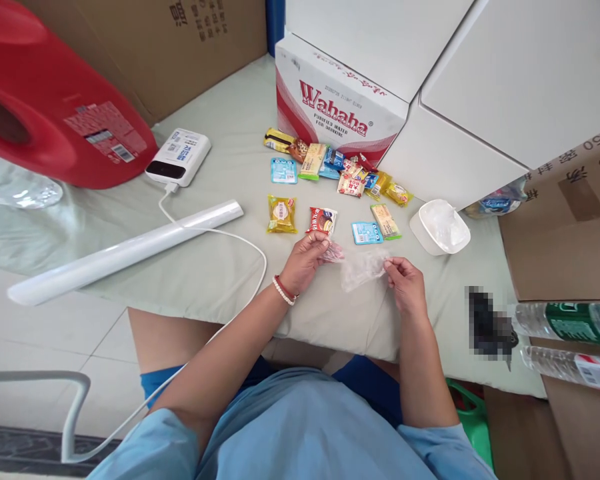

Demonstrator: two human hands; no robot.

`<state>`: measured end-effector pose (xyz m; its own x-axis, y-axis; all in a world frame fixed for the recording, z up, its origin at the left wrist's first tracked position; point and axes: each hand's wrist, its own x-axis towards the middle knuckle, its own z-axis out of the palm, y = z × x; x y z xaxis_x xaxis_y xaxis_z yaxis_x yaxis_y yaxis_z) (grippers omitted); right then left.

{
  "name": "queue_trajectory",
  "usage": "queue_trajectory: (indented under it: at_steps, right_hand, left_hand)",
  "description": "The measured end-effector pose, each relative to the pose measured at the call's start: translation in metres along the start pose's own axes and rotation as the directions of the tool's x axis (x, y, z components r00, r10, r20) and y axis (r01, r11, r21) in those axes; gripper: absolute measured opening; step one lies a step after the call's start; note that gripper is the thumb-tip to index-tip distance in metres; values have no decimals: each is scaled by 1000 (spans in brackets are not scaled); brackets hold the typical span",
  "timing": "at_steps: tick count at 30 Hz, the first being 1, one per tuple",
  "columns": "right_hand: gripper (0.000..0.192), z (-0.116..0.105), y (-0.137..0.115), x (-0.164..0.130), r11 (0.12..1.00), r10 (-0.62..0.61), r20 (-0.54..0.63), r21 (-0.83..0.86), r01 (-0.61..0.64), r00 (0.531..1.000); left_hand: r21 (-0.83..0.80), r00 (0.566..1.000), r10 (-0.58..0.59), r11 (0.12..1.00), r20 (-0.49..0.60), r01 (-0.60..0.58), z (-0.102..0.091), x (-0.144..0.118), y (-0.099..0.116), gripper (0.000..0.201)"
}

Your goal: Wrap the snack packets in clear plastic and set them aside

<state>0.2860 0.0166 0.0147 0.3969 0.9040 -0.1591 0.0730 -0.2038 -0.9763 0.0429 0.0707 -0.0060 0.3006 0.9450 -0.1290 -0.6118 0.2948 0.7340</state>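
My left hand (pixel 307 261) is closed in a pinch on a small pinkish-red packet (pixel 335 252). My right hand (pixel 405 280) pinches the right edge of a clear plastic bag (pixel 363 269). The bag stretches toward the packet; whether the two are joined I cannot tell. Just beyond my left hand lies a red and white snack packet (pixel 323 221), with a yellow snack packet (pixel 282 214) to its left. Beyond the bag are a blue sachet (pixel 367 233) and a pale green-ended snack packet (pixel 386 221).
Several snack packets (pixel 313 161) lie in front of a Wahaha water box (pixel 340 100). A white tub (pixel 423 233) holding a clear bag stands to the right. On the left are a white tube (pixel 130 252), a cabled white device (pixel 180 157) and a red jug (pixel 55 93). Bottles (pixel 570 323) lie right.
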Motion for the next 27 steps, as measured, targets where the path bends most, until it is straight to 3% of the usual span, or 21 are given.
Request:
queue_trajectory:
  at_steps: [4,9,12,15,18,21,24,27]
  right_hand:
    - [31,-36,3,-20,999,2,1,32,-2,1000]
    - [18,-72,11,-53,992,-122,22,-28,122,992]
    - [12,-85,9,-61,966,-157,162,-180,186,974]
    - [14,-97,2,-59,908,-60,349,-370,196,935]
    - [15,-111,-7,-56,888,-12,399,-417,193,917]
    - [16,-123,-11,-59,928,-16,387,-337,158,922]
    - [19,-129,-9,-65,964,72,372,-266,32,925]
    - [22,-127,-2,-69,973,146,301,-214,-82,942]
  left_hand:
    - [10,998,22,1000,-54,-22,1,2,1,41]
    - [11,996,35,999,-84,-34,2,3,0,39]
    - [59,992,56,997,-111,-49,0,4,-2,36]
    - [117,986,79,991,-149,-61,-1,5,-3,37]
    - [122,977,90,990,-194,-67,0,6,-2,39]
    - [108,966,89,992,-242,-64,0,7,-1,38]
    - [123,960,85,991,-268,-53,-2,10,-2,34]
    - [248,946,140,967,-293,-66,-6,11,-2,27]
